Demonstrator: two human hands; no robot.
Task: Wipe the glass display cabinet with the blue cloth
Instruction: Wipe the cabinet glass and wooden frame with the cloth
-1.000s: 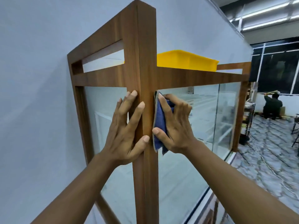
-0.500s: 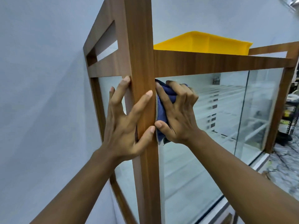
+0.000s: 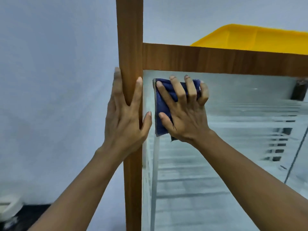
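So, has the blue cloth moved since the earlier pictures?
Yes. The blue cloth, then against the wooden corner post, now lies right of it, with bare glass between.

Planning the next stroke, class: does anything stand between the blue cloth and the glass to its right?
Nothing nearby; the right hand holds the blue cloth on the glass. A dark fitting shows far right.
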